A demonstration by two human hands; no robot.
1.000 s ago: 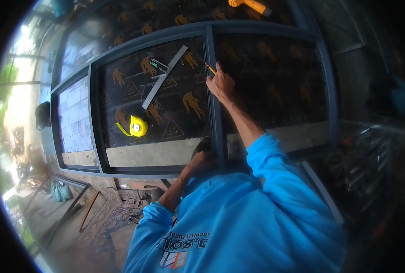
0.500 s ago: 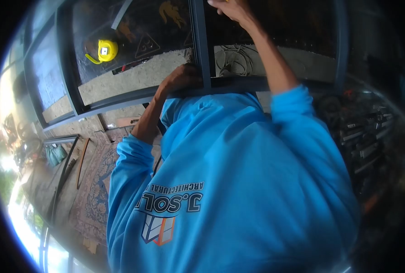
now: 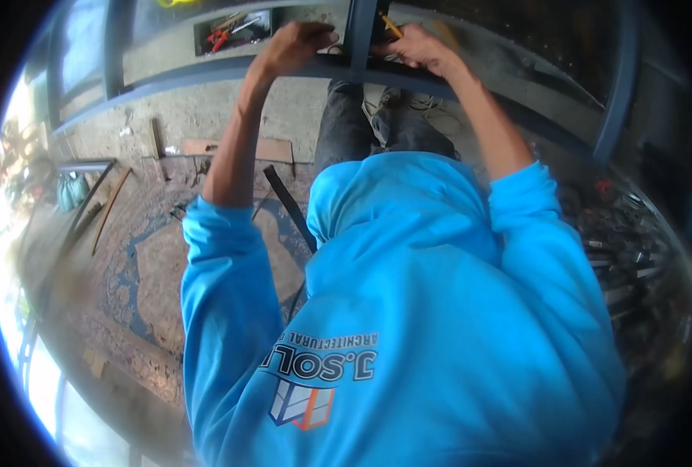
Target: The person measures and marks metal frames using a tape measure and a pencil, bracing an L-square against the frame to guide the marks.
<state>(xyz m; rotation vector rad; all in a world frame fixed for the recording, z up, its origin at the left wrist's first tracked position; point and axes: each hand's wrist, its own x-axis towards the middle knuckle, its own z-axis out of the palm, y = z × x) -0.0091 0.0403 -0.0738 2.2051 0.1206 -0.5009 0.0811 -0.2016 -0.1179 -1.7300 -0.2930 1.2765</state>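
Observation:
My right hand [image 3: 420, 48] is closed on a yellow pencil [image 3: 391, 26], which sticks up past the fingers. It rests just right of the middle bar [image 3: 357, 39] of a dark grey metal frame [image 3: 198, 74], near where that bar meets the long near rail. On the other side of the same bar, my left hand [image 3: 295, 48] hovers over the near rail, its fingers stretched toward the bar and holding nothing visible. Part of a yellow tape measure [image 3: 176, 2] shows at the top edge, on the far side of the frame.
Beyond the near rail, a dark tray [image 3: 264, 27] holds red-handled tools [image 3: 220, 37]. A patterned rug [image 3: 167, 288] lies on the concrete floor at left, near a wooden board [image 3: 272, 149]. Dark metal lengths [image 3: 626, 257] are piled at right. A teal bag [image 3: 71, 191] sits far left.
The view has shifted back toward my body, bringing my legs and the tool tray into sight. My right hand has come down along the middle bar; my left hand has moved up beside it.

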